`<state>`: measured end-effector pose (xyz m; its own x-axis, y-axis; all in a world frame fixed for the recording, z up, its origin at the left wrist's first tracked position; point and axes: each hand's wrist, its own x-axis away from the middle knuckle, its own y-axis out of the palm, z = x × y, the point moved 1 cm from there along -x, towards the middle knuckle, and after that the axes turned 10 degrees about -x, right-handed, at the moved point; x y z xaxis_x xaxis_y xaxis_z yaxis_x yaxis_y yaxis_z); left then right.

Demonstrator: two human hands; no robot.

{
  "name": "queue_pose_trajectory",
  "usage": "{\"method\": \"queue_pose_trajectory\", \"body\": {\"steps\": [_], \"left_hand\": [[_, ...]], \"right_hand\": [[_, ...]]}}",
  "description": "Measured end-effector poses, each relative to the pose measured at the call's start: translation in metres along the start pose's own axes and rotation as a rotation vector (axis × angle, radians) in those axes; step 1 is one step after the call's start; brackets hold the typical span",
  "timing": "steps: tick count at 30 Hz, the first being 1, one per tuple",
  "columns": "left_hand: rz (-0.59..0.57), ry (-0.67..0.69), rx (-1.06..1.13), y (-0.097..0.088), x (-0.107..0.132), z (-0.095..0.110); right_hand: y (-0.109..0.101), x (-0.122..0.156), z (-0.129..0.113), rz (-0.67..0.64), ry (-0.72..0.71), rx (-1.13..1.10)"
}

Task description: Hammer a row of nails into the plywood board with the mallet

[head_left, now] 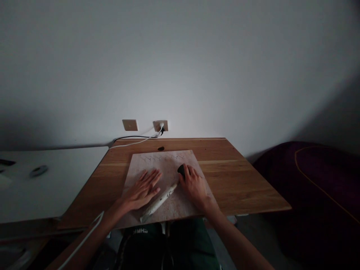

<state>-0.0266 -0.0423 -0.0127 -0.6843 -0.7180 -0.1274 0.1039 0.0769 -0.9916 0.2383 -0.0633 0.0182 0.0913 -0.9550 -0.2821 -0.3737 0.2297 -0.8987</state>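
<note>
A pale, speckled square slab [174,204], stone-like or a thick sheet, lies on the wooden table, with a row of faint scratched marks [161,158] along its far edge. My left hand [142,189] rests flat on the slab, fingers spread, holding nothing. My right hand [194,185] curls over a dark rounded object [181,171], which is partly hidden under my fingers. Between my hands lies a whitish, knobbly stick [159,201], running diagonally, its near end close to the slab's front edge. Its far end stops by my right hand.
The wooden table [247,183] meets a white table [53,183] on the left, which holds a round dark item [38,171]. Wall plates [160,126] and cables sit behind. A dark cushion-like shape [317,187] fills the right. A white cord [81,242] runs beside my left forearm.
</note>
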Motion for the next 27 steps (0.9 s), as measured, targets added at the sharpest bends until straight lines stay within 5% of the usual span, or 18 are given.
{"method": "queue_pose_trajectory", "body": {"steps": [4, 7, 11, 15, 20, 27], "left_hand": [[-0.001, -0.039, 0.090, 0.001, 0.003, 0.002], [0.083, -0.133, 0.231, 0.003, 0.004, -0.001], [0.383, -0.299, 0.405, -0.005, -0.020, -0.024], [0.593, -0.464, 0.497, -0.014, -0.069, -0.069], [0.628, -0.623, 0.502, 0.003, -0.095, -0.109], [0.572, -0.484, 0.300, 0.014, -0.080, -0.100]], "right_hand": [[0.000, 0.005, -0.010, -0.063, -0.026, -0.011], [-0.007, -0.008, 0.005, -0.047, -0.045, -0.190], [-0.014, -0.060, 0.049, 0.085, -0.007, -0.345], [0.003, -0.125, 0.076, 0.135, 0.042, -0.368], [0.042, -0.149, 0.077, 0.160, -0.002, -0.412], [0.056, -0.134, 0.086, 0.147, -0.126, -0.445]]}}
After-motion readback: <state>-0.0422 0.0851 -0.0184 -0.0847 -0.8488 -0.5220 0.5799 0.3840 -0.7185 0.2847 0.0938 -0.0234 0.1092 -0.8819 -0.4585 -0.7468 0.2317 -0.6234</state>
